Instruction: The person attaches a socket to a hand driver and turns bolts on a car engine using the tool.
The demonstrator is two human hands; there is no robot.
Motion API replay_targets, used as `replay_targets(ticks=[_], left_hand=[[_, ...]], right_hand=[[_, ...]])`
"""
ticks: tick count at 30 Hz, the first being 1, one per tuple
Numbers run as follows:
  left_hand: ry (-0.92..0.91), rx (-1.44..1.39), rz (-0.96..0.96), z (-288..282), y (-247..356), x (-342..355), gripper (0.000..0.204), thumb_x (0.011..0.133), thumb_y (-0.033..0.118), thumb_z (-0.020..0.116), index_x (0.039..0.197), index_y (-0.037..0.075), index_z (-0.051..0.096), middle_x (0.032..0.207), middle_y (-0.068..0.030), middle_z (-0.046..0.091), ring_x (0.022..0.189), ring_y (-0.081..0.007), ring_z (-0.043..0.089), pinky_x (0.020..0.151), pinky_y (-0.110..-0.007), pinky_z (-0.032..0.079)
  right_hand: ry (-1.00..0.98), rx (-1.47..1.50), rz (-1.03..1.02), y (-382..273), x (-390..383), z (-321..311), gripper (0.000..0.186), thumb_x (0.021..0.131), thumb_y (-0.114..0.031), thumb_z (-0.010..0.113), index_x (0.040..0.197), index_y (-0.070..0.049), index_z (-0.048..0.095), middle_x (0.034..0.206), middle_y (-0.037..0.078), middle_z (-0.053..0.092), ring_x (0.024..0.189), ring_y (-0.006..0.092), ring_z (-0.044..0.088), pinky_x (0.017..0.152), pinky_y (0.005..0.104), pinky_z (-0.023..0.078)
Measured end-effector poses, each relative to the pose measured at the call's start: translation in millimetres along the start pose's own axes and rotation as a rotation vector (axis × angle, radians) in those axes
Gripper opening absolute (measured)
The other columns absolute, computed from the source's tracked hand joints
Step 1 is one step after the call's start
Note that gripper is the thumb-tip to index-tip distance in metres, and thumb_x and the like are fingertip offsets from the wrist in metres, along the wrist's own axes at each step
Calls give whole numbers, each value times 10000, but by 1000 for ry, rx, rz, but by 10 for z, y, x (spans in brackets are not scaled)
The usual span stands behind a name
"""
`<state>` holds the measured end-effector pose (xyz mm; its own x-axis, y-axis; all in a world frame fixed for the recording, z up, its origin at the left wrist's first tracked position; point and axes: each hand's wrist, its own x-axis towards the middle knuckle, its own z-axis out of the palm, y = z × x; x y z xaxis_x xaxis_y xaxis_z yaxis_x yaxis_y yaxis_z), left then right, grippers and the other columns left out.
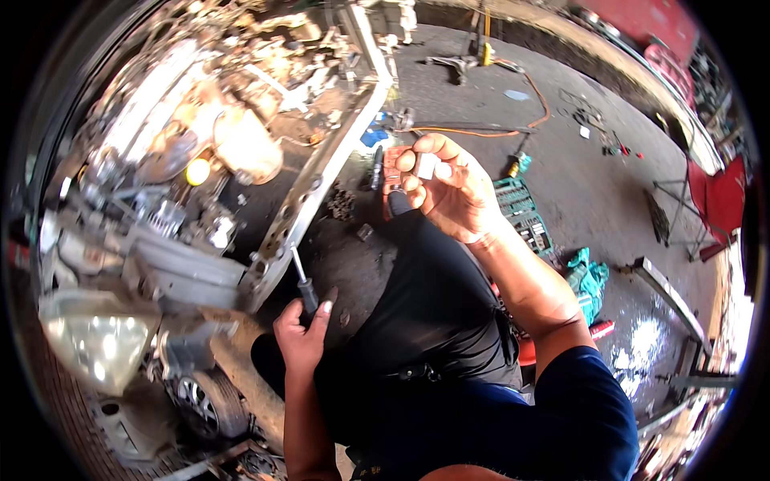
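My left hand (pixel 300 335) is low and left of centre, fingers wrapped round the dark handle of a screwdriver (pixel 306 290). Its silver shaft points up toward the pale metal frame rail, with the tip close to the rail's lower end. Raised in front of my bent leg, my right hand (pixel 461 196) pinches a small whitish block-like piece (pixel 426 166) between thumb and fingers. A brownish part shows at the piece's left side; its exact kind cannot be made out.
The metal frame rail (pixel 319 186) slants across the left, beside engine parts and a headlamp (pixel 98 341). A small wheel (pixel 210 403) lies lower left. Rightward are a green tool case (pixel 525 215), teal cloth (pixel 589 282), a red folding chair (pixel 716 196) and an orange hose (pixel 473 133).
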<state>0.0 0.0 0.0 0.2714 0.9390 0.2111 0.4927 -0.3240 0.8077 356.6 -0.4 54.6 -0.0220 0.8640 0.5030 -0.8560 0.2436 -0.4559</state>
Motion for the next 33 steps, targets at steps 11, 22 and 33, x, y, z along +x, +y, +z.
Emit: replay_targets(ticks=[11,22,33], left_hand=[[110,11,316,-521,575,-406,252,968,162,741,882,-22,593,851,-131,536,742,-286,521,681,-383,442],[93,13,324,-467,605,-426,237,925,198,765,917,-13,656,853,-168,577,763,-366,572,679,-433,467],[-125,-333,217,-424,503,-359,269,997,212,695,874,-23,651,833,-120,571,704,-259,557,645,-371,438]], right_hand=[[5,-344,162,1141,254,986,185,1069,-23,616,1254,-29,619,1160,77,704,1113,217,732,949,346,614],[64,-282,171,1169,199,1062,168,1073,-36,605,1239,-6,613,1171,117,717,1097,256,751,916,349,638],[-29,-110,258,1164,276,792,130,1041,-70,654,1151,-6,623,1156,154,705,1056,291,765,928,399,644]])
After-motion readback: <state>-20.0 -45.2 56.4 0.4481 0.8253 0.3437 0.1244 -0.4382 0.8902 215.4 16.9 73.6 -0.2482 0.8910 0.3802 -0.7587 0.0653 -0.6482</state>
